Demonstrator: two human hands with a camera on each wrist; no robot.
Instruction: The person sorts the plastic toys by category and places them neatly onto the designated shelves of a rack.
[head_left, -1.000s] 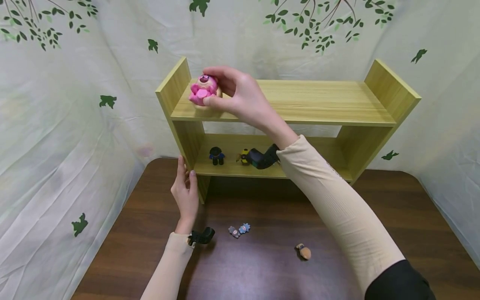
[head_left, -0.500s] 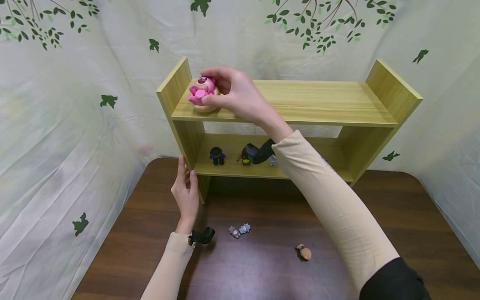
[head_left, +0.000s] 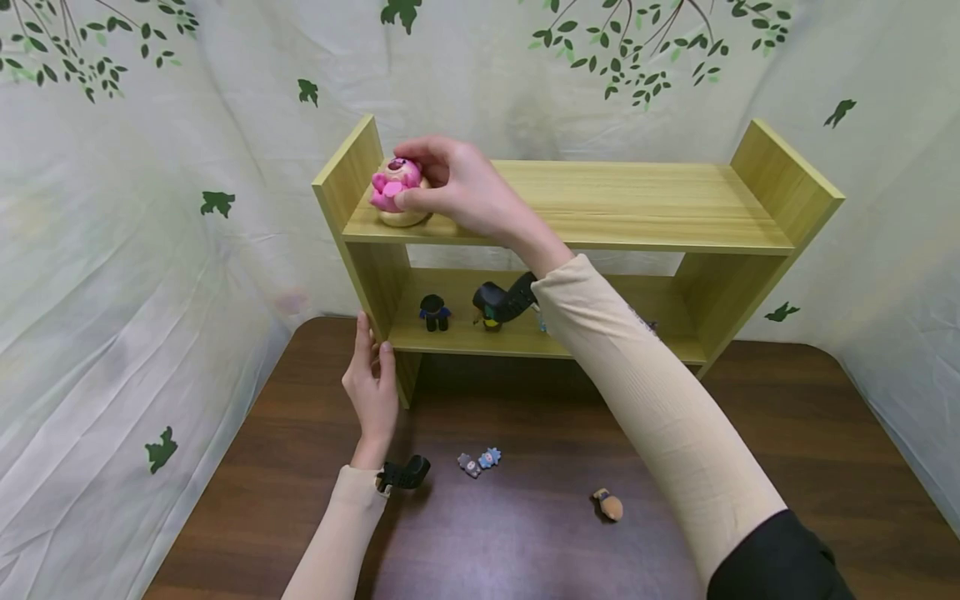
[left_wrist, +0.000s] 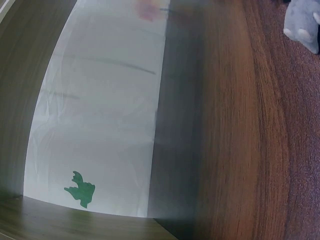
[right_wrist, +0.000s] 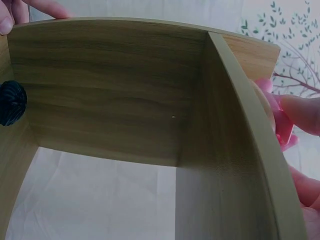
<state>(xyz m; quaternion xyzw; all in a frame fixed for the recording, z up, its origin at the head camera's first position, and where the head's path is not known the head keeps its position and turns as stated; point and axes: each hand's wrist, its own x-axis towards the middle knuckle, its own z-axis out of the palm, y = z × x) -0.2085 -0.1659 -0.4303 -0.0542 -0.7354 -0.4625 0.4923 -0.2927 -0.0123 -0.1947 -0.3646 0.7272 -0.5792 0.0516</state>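
My right hand (head_left: 468, 187) pinches a pink toy bear figurine (head_left: 390, 187) with a cream round base. In the head view the figurine sits low over the left end of the wooden shelf's (head_left: 622, 196) top board. Part of it is hidden by my fingers; in the right wrist view the pink bear (right_wrist: 283, 120) shows beyond the board's edge. My left hand (head_left: 371, 387) rests against the lower left side panel, fingers fairly straight, and its fingers (right_wrist: 50, 7) also show at the panel's edge in the right wrist view.
On the middle board stand a black-and-blue figurine (head_left: 434, 312) and a yellow-and-black one (head_left: 491, 323), partly behind the wrist camera. Two small grey and blue figures (head_left: 480, 461) and a tan figurine (head_left: 609, 505) lie on the brown table (head_left: 517, 550).
My right hand has shifted slightly left and down with the pink bear figurine, closer to the left side panel. The left hand stays where it was.
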